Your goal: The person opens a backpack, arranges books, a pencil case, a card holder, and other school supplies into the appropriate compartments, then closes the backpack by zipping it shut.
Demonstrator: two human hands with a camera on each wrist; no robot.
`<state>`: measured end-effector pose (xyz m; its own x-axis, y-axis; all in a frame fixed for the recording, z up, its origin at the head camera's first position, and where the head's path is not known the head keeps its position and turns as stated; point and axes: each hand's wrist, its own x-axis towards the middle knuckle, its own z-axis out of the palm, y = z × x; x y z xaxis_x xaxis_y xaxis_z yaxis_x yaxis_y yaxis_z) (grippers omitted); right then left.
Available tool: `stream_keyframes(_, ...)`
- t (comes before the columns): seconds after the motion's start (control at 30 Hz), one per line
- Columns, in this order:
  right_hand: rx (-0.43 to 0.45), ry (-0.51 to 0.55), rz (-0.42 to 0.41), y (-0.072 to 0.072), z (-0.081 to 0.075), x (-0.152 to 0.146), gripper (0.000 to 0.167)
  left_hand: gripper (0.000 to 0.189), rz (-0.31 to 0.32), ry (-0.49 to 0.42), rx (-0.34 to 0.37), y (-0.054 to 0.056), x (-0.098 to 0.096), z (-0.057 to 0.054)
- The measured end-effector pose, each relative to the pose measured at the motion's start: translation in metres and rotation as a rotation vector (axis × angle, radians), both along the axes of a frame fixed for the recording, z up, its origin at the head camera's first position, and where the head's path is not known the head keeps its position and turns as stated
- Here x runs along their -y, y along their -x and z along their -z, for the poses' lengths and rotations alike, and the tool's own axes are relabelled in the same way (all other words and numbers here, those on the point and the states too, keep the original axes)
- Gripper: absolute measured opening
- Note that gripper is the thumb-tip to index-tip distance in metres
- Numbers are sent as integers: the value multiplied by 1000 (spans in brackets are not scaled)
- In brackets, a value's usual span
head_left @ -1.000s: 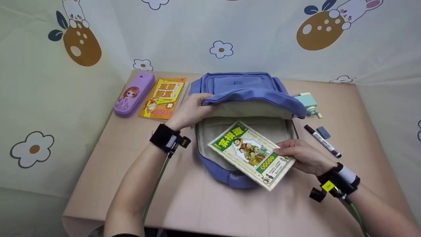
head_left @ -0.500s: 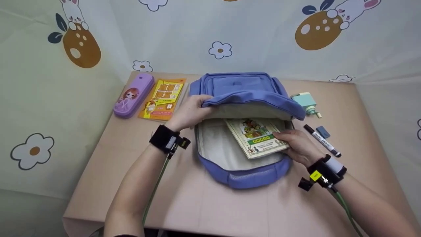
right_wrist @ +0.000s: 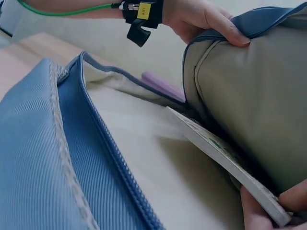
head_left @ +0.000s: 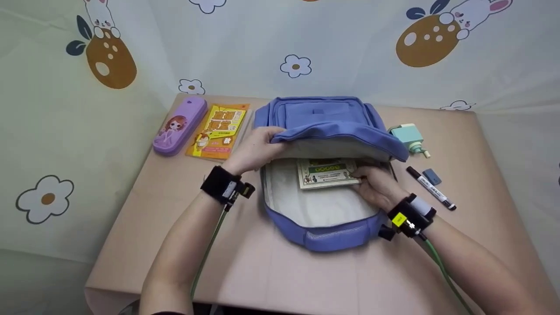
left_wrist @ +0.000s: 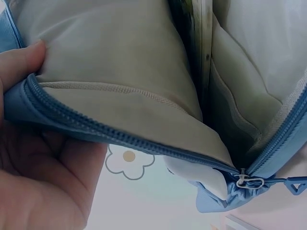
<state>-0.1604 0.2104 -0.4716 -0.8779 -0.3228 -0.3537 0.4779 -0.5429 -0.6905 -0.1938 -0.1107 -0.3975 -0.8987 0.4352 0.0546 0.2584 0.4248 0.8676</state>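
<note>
Step in hand?
Insertion, apparently: right fingers (head_left: pixel 370 176) pinch the book (head_left: pixel 329 176), just ahead of them inside the backpack (head_left: pixel 337 239); left fingers (head_left: pixel 267 134) grip its flap (head_left: pixel 343 130).
Next move?
Likely deeper seating, then release.

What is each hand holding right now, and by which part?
The left hand holds the backpack flap by its edge. The right hand pinches the book at its right-hand corner nearest the person.
</note>
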Motion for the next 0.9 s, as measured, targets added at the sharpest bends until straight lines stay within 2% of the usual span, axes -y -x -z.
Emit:
stream_keyframes(0.07,-12,40,-4,1,1,3,70,11,0,-1,-14,0,0,0)
stream_keyframes(0.13,-9,68,14,2,1,5,69,11,2,-3,-24,1,-1,0)
stream_keyframes(0.33,-1,57,88,9,6,9,45,10,8,-15,-31,1,-1,2)
stream_keyframes(0.5,-17,33,88,9,9,6,28,9,19,-23,-35,2,-2,3)
stream_keyframes(0.57,-32,23,70,6,8,2,31,10,25,-24,-39,2,-2,4)
stream_keyframes(0.7,-95,-9,7,-2,3,-7,52,11,32,-25,-34,2,-2,5)
stream_keyframes(0.8,-162,-110,-57,-10,-3,-16,59,10,20,-4,-50,2,-2,5)
stream_keyframes(0.83,-185,-172,-84,-13,-6,-19,57,10,16,3,-56,2,-2,5)
stream_keyframes(0.9,-246,-369,-146,-19,-11,-27,52,11,9,14,-70,2,-2,5)
